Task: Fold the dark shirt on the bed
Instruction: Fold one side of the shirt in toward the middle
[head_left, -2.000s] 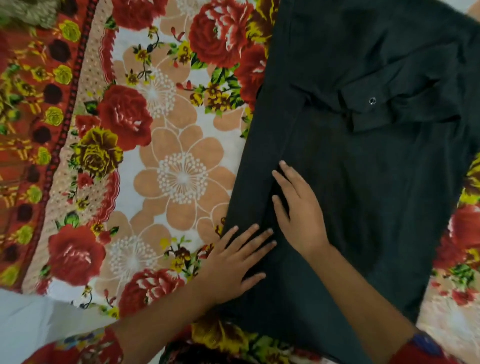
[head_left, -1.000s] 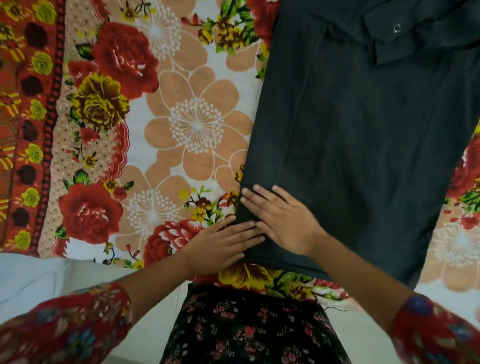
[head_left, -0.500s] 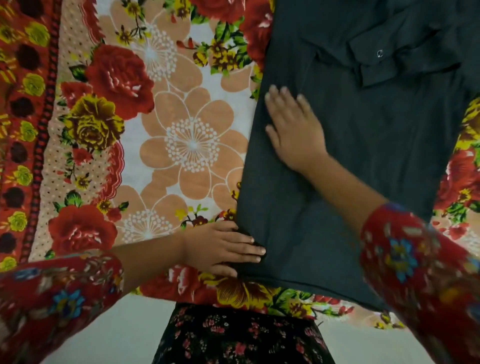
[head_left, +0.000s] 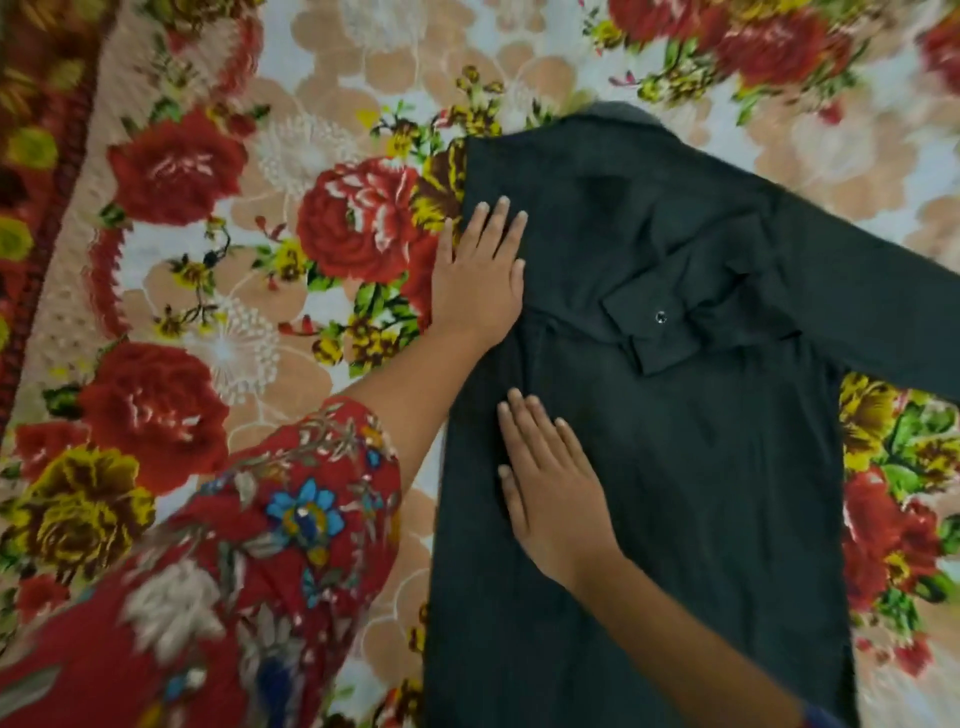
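Floral bedspread (head_left: 218, 291) around dark shirt (head_left: 701, 467)

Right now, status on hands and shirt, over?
Both hands flat: left hand on dark shirt edge, right hand mid-body. One sleeve unfolded. Nothing blocking.

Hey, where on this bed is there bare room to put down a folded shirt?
Widest: the floral bedspread left of the dark shirt, out to its red border. Also the strip beyond the collar. A smaller patch sits right of the shirt, nearer than its outstretched sleeve. Crowded: the shirt's left edge, where left hand and right hand press flat.
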